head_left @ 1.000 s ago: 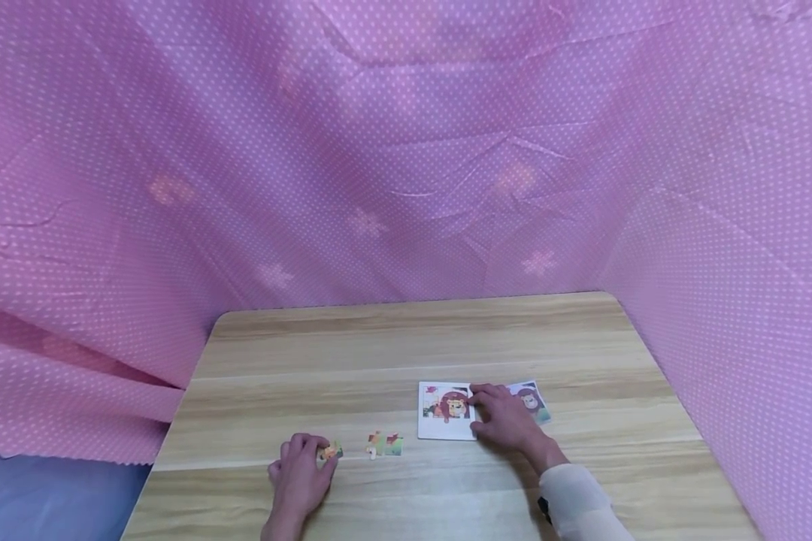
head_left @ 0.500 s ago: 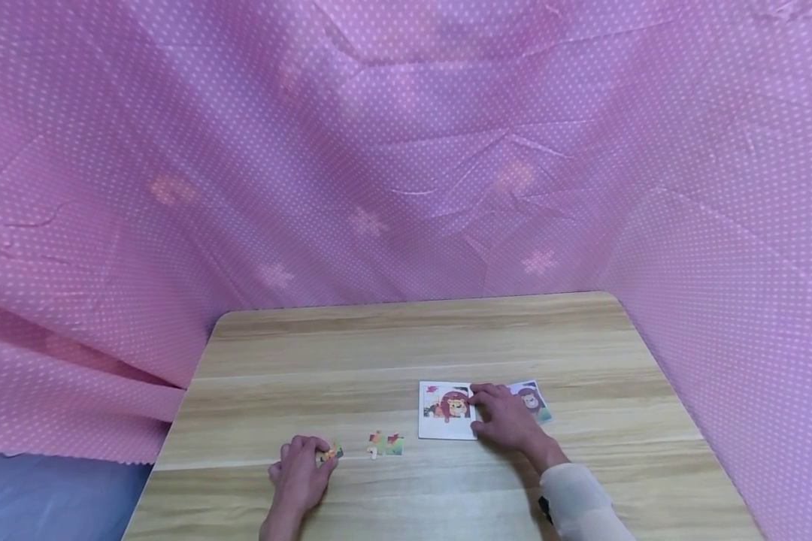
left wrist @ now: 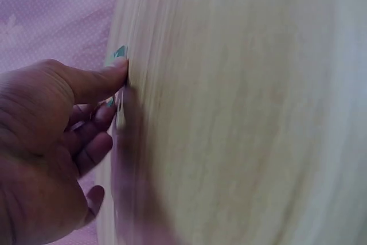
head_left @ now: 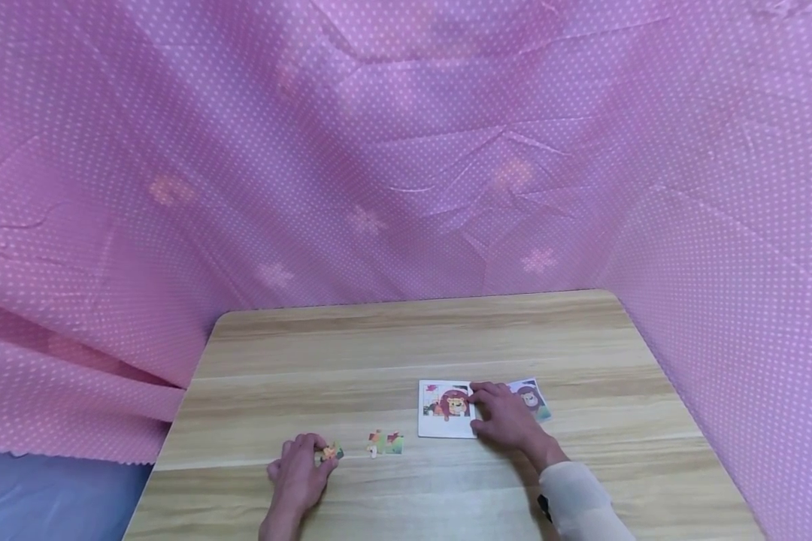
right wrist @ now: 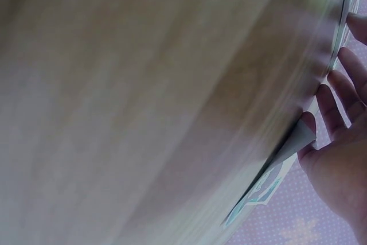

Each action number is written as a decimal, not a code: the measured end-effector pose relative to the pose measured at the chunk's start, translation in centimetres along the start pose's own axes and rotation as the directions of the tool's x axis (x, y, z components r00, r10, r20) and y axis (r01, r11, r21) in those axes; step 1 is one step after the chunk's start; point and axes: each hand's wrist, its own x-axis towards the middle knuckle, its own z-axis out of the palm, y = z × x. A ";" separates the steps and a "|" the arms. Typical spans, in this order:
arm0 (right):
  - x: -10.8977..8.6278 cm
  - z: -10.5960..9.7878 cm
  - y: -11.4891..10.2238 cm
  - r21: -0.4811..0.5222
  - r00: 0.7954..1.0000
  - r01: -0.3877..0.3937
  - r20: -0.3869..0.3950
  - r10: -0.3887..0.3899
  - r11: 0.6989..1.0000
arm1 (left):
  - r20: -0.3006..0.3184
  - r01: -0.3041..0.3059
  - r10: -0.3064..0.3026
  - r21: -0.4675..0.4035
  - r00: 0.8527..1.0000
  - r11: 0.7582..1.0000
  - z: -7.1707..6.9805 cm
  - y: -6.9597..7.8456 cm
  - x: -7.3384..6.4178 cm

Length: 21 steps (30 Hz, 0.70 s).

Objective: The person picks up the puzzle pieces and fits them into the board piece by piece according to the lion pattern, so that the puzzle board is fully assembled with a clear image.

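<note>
My left hand [head_left: 299, 475] holds small jigsaw pieces [head_left: 331, 451] at the table's front left, with thumb and forefinger on either side of them. In the left wrist view the thumb [left wrist: 106, 81] presses at a teal-edged piece [left wrist: 120, 51], and the other fingers curl loosely. My right hand [head_left: 507, 417] rests along the right edge of a white puzzle board [head_left: 446, 428], its fingers extended. A partly filled lion picture shows on the board. Beneath and beyond that hand lies a lion picture card [head_left: 531, 398], partly covered; its grey edge [right wrist: 295, 142] bends up by the little finger.
Between left hand and board, more jigsaw pieces [head_left: 386, 442] in green and red lie on the wooden table [head_left: 352, 353]. A pink dotted cloth [head_left: 406, 188] hangs behind the table and along both sides.
The pieces at my left fingertips have turned slightly. The right hand stays at the board's edge, and board and card have not moved.
</note>
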 end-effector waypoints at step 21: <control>0.4 0.1 0.2 -0.024 0.999 0.026 -0.028 -0.026 0.999 | -0.147 -0.101 0.069 -0.228 0.987 0.968 0.6 0.7 -0.1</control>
